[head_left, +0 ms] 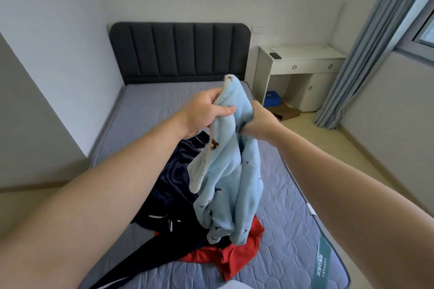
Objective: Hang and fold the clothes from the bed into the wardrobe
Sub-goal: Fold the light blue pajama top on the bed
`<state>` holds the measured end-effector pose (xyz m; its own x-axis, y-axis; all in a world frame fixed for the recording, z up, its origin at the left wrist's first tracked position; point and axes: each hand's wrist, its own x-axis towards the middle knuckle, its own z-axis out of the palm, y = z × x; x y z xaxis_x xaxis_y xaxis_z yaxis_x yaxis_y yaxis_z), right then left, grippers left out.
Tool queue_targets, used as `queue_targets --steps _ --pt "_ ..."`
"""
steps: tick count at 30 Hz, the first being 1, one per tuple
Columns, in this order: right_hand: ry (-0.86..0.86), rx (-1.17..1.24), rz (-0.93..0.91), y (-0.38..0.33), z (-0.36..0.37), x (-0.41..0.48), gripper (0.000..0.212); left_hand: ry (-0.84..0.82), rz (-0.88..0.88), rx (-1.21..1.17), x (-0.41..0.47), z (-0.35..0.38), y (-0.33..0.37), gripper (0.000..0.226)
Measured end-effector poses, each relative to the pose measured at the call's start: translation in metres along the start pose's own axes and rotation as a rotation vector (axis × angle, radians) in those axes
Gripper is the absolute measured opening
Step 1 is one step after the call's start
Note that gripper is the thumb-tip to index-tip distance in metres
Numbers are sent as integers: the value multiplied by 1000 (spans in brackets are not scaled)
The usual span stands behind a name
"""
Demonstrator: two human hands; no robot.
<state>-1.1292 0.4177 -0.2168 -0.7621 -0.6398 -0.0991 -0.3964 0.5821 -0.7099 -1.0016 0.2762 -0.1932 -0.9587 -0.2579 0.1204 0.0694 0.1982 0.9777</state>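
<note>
At the near end of the bed [293, 241], a red garment [234, 256] is seen lying crumpled on the mattress. A navy garment [173, 195] with white trim is spread beside it, toward the bed's left side. Above both, a light blue fleece garment [225, 183] with small dark and brown figures is held up over the middle of the bed. Its lower folds hang down to the red garment, though whether they touch it cannot be told. The upper edge of the fleece is pinched by the left hand [204, 112] between thumb and curled fingers. A bunch of the fabric slightly lower is clenched by the right hand [260, 122], whose fingers are mostly hidden in the cloth. At the far end of the bed a dark grey padded headboard [179, 49] is set against the wall. Beyond the bed's far right corner a white desk [303, 63] is placed, with a small dark object [275, 55] on its top and a blue box [272, 98] beneath it. Further right of the bed, a grey-blue curtain [366, 54] is hung by the window.
</note>
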Motion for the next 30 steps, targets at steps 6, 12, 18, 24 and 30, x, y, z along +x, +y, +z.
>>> queue_targets --steps 6,12,18,24,30 --pt "-8 -43 -28 -1 8 4 15 10 -13 141 5 -3 0 13" --pt "65 118 -53 -12 15 8 14 434 -12 802 18 -30 -9 40" --pt "151 429 116 -36 20 11 18 459 -394 412 17 -41 -15 60" --pt "-305 523 -76 -47 33 -4 27 241 -419 -104 17 -25 -23 68" --pt "-75 392 75 -26 21 9 36 491 -368 -164 21 -26 -47 21"
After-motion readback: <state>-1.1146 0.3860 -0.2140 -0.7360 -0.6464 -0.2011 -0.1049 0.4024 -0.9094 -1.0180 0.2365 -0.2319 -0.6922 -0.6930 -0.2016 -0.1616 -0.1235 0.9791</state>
